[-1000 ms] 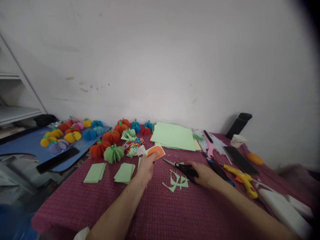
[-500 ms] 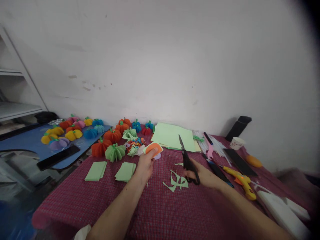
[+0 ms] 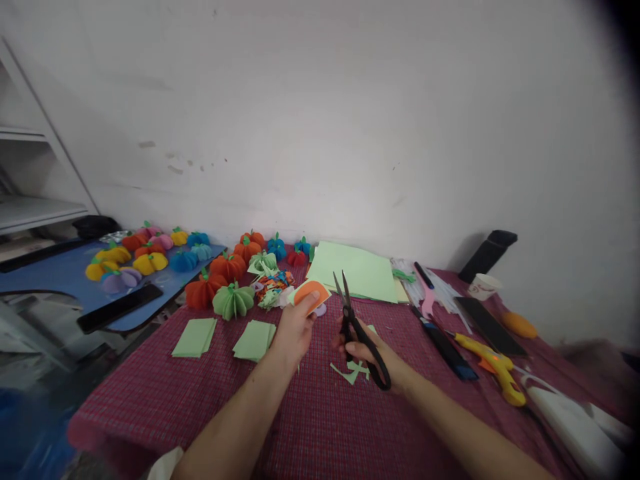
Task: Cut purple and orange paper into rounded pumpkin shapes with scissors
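Observation:
My left hand (image 3: 295,327) pinches an orange rounded paper piece (image 3: 309,291) lying against light green paper, whose edge shows around it. In my right hand (image 3: 367,353) are black-handled scissors (image 3: 349,313), blades pointing up and slightly parted. The blades stand just right of the held paper, apart from it. Beneath the right hand lie pale green paper scraps (image 3: 350,373). Two stacks of green paper, a left stack (image 3: 195,337) and a right stack (image 3: 254,340), rest on the cloth left of my left hand.
Paper pumpkins in orange and green (image 3: 233,300) stand behind the stacks, beside a heap of colourful scraps (image 3: 274,288). Large green sheets (image 3: 353,270) lie near the wall. At right are a yellow glue gun (image 3: 493,363), a dark-handled cutter (image 3: 445,347) and a paper cup (image 3: 484,287).
My right hand has brought the scissors left, closer to the held paper, and the blades have parted. My left hand keeps its pinch on the papers. The view has shifted slightly.

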`<action>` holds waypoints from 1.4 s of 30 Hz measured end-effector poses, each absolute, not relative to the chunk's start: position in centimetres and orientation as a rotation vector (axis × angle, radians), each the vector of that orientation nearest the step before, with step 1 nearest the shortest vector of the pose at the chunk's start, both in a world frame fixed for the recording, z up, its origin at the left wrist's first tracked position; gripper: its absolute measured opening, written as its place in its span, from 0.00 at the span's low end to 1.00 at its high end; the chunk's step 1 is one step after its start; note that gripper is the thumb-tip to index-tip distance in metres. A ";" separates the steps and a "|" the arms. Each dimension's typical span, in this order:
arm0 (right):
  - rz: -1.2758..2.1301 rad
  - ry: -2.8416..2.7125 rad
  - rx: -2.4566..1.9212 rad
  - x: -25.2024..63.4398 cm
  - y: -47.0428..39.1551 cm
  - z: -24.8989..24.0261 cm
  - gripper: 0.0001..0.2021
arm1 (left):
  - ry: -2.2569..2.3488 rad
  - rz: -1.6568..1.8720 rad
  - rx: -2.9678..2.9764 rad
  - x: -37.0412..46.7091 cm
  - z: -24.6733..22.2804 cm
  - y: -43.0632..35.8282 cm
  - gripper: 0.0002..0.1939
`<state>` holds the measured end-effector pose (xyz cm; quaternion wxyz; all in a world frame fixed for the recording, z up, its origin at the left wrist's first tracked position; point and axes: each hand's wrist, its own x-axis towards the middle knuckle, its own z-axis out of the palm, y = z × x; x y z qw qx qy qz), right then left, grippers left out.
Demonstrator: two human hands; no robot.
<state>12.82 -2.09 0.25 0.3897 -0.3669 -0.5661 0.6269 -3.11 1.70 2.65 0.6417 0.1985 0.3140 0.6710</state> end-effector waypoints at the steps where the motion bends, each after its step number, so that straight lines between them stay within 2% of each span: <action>1: 1.555 -1.434 -0.954 12.6 -2.0 0.2 0.19 | 0.723 1.539 0.464 -3.0 2.6 1.6 0.12; 5: 1.328 -1.325 -1.020 11.7 -1.2 0.4 0.22 | 0.725 1.581 0.558 -2.7 2.0 1.6 0.12; 10: 1.115 -1.267 -0.906 11.2 0.7 2.0 0.24 | 0.724 1.518 0.581 -2.1 1.5 1.5 0.11; 30: 1.137 -1.278 -0.890 11.1 2.1 1.9 0.21 | 0.803 1.403 0.672 -1.0 0.5 1.2 0.14; 42: 1.131 -1.222 -0.877 11.5 2.4 1.5 0.23 | 0.809 1.357 0.629 -1.8 2.0 1.2 0.18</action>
